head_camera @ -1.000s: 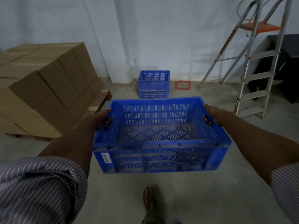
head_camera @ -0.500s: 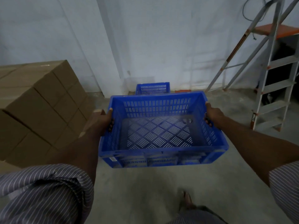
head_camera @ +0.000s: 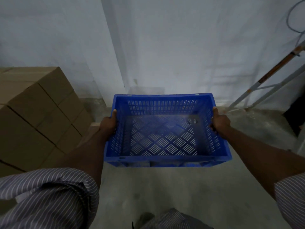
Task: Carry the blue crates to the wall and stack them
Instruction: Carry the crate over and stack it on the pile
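Left hand grips the left rim of the blue crate, thumb over the edge; right hand grips the right rim likewise. It hangs above the concrete floor, close before the white wall. Moulded plastic: slotted walls, diamond-patterned vented base. Stacked brown cardboard boxes stand at left.

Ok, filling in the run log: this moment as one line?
phase: carry | left hand: grips blue crate, left side | right hand: grips its right side | wall: close ahead | stacked: no

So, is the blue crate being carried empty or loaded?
Empty: the blue crate shows a bare slotted floor, save one pale spot at far right, too small to identify.
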Tool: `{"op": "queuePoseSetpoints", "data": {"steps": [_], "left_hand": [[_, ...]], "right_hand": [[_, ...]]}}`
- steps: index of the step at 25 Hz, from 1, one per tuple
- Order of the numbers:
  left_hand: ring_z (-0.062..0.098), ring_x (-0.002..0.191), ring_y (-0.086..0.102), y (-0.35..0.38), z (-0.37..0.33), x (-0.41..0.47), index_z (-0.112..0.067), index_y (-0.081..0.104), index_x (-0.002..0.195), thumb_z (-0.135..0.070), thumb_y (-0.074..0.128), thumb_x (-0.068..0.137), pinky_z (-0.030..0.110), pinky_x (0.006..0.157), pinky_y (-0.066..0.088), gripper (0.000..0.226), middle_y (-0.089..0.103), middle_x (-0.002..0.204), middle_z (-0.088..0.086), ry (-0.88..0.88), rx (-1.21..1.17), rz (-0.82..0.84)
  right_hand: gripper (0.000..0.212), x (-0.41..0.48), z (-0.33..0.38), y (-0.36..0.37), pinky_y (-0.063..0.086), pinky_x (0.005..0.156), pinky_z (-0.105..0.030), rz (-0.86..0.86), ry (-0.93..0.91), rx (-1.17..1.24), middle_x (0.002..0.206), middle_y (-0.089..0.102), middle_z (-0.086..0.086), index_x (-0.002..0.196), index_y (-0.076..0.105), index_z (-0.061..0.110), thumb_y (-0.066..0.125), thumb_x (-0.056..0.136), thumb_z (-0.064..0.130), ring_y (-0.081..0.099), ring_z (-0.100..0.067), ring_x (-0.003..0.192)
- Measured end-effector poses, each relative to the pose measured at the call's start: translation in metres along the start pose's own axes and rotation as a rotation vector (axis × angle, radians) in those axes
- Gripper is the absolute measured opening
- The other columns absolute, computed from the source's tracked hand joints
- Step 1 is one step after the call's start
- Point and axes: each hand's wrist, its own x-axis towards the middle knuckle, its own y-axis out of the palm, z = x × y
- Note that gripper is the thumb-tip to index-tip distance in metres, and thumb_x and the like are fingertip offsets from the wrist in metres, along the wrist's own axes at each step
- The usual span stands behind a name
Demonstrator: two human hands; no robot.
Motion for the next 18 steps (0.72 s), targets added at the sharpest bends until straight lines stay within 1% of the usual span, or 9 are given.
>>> {"op": "queuePoseSetpoints", "data": {"steps": [2,3,5,7,10,13,15,16,18], "left_hand": [[0.027,0.052,0.050,0.007,-0.012,0.051,-0.006,0.054,0.067,-0.068,0.043,0.096,0.032,0.055,0.044,0.070,0.053,0.061,0.014,-0.038,0.020,0.010],[0.028,0.053,0.050,0.014,-0.016,0.087,-0.005,0.054,0.067,-0.068,0.044,0.096,0.033,0.054,0.044,0.070,0.054,0.062,0.014,-0.058,0.021,0.023],[0.028,0.053,0.050,0.026,-0.021,0.151,-0.005,0.055,0.066,-0.066,0.045,0.097,0.034,0.055,0.045,0.069,0.055,0.064,0.015,-0.089,0.036,0.044],[0.028,0.053,0.049,0.041,-0.022,0.214,-0.005,0.055,0.067,-0.064,0.046,0.098,0.033,0.054,0.044,0.067,0.055,0.064,0.015,-0.112,0.062,0.071],[0.026,0.051,0.047,0.056,-0.023,0.295,-0.006,0.053,0.067,-0.061,0.048,0.098,0.031,0.051,0.042,0.063,0.052,0.062,0.013,-0.163,0.065,0.114],[0.023,0.048,0.042,0.076,-0.026,0.368,-0.009,0.050,0.067,-0.062,0.048,0.098,0.029,0.049,0.038,0.061,0.048,0.060,0.011,-0.214,0.071,0.192],[0.021,0.048,0.040,0.092,-0.027,0.415,-0.010,0.049,0.069,-0.065,0.050,0.095,0.028,0.048,0.037,0.061,0.045,0.061,0.009,-0.248,0.062,0.229],[0.021,0.047,0.040,0.102,-0.027,0.440,-0.009,0.050,0.070,-0.066,0.050,0.094,0.028,0.047,0.037,0.062,0.045,0.061,0.009,-0.256,0.063,0.243],[0.021,0.047,0.040,0.131,-0.027,0.492,-0.009,0.051,0.071,-0.069,0.051,0.093,0.028,0.047,0.037,0.064,0.047,0.062,0.009,-0.272,0.076,0.254]], "right_hand": [[0.080,0.043,0.025,0.025,0.045,0.044,-0.030,0.010,0.017,0.002,0.063,0.067,-0.017,0.073,0.062,0.007,0.031,0.090,0.079,0.059,-0.027,0.050],[0.070,0.072,0.038,0.043,0.044,0.043,-0.029,0.021,0.024,0.005,0.062,0.065,-0.016,0.074,0.060,0.016,0.032,0.091,0.077,0.057,-0.026,0.048],[0.046,0.120,0.054,0.077,0.041,0.040,-0.025,0.048,0.009,-0.009,0.058,0.062,-0.014,0.076,0.048,0.034,0.033,0.093,0.074,0.053,-0.023,0.041],[0.037,0.166,0.065,0.112,0.039,0.038,-0.023,0.061,0.010,-0.027,0.054,0.058,-0.011,0.077,0.040,0.039,0.034,0.094,0.072,0.050,-0.019,0.035],[0.038,0.216,0.089,0.160,0.036,0.038,-0.022,0.089,0.057,-0.014,0.055,0.055,-0.009,0.079,0.041,0.039,0.035,0.092,0.074,0.049,-0.016,0.034],[0.052,0.261,0.112,0.194,0.035,0.038,-0.023,0.122,0.114,-0.011,0.057,0.052,-0.009,0.077,0.049,0.022,0.033,0.098,0.067,0.046,-0.017,0.038],[0.045,0.297,0.123,0.217,0.038,0.037,-0.024,0.132,0.112,-0.013,0.058,0.052,-0.009,0.082,0.048,0.025,0.033,0.101,0.063,0.047,-0.015,0.036],[0.047,0.318,0.126,0.229,0.039,0.038,-0.025,0.120,0.130,-0.015,0.059,0.053,-0.010,0.082,0.050,0.024,0.034,0.100,0.064,0.048,-0.016,0.038],[0.061,0.370,0.126,0.252,0.041,0.045,-0.030,0.094,0.177,-0.025,0.060,0.055,-0.011,0.075,0.055,0.014,0.037,0.097,0.068,0.050,-0.022,0.046]]}}
